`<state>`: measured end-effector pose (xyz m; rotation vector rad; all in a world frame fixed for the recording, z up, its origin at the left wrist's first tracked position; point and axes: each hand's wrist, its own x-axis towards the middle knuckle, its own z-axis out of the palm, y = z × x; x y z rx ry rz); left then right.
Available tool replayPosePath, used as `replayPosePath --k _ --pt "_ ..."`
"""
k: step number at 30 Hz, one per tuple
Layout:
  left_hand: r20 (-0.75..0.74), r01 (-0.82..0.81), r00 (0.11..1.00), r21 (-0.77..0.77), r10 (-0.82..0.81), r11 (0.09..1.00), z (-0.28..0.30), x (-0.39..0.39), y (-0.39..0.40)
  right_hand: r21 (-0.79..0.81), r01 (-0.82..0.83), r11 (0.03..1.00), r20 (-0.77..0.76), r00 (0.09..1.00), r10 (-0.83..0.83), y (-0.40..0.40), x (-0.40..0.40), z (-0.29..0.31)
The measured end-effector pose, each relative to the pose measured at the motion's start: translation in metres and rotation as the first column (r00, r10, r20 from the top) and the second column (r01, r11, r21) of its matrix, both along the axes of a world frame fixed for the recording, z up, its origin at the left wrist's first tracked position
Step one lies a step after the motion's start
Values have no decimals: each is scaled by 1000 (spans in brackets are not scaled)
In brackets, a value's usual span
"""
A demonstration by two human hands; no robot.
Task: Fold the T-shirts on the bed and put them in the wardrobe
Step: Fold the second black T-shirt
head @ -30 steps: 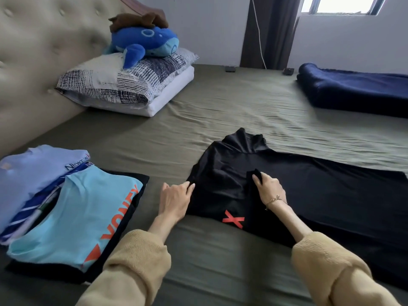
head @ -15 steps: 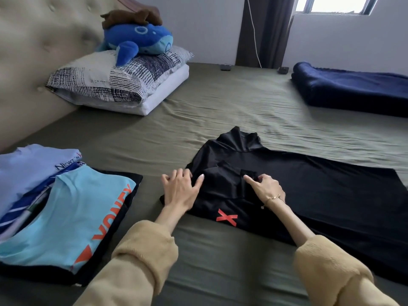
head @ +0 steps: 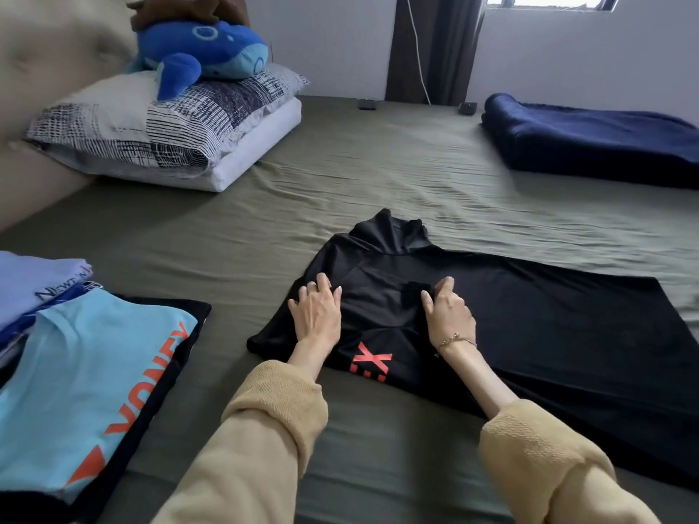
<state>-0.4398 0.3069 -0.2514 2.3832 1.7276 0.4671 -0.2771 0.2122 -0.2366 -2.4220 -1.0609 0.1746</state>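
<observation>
A black T-shirt (head: 529,334) is lying spread out on the olive-green bed (head: 378,175), its collar end pointing away from the person and its body running off to the right. The person's left hand (head: 316,317) is resting flat on the shirt's left shoulder area, fingers nearly straight and spread, gripping nothing. The right hand (head: 448,315) is pinching a small fold of the black fabric between thumb and curled fingers, just right of the left hand, with a thin bracelet (head: 455,340) sitting on its wrist. Between and just below the two hands, red lettering (head: 370,363) is showing on the shirt. Both forearms are coming out of tan sleeves (head: 272,417).

Well to the left of the left hand, a light blue T-shirt (head: 87,380) is lying folded on top of a dark folded one, with a pale lilac shirt (head: 34,281) beside it. Far beyond the hands, a blue plush whale (head: 204,51) is sitting on stacked pillows (head: 162,122), and a folded navy blanket (head: 590,141) is lying off to the far right.
</observation>
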Motion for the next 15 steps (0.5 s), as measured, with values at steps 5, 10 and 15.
replayPosePath --k 5,10,15 --pt "-87 119 991 257 -100 959 6 6 -21 -61 -60 996 361 929 78 -26 -6 0" --pt "-9 531 847 44 -531 846 12 27 -66 -82 -292 953 378 876 301 -69 -8 -9" --pt "-82 598 787 -147 -612 788 7 51 -102 -65 -324 944 114 937 330 -110 22 1"
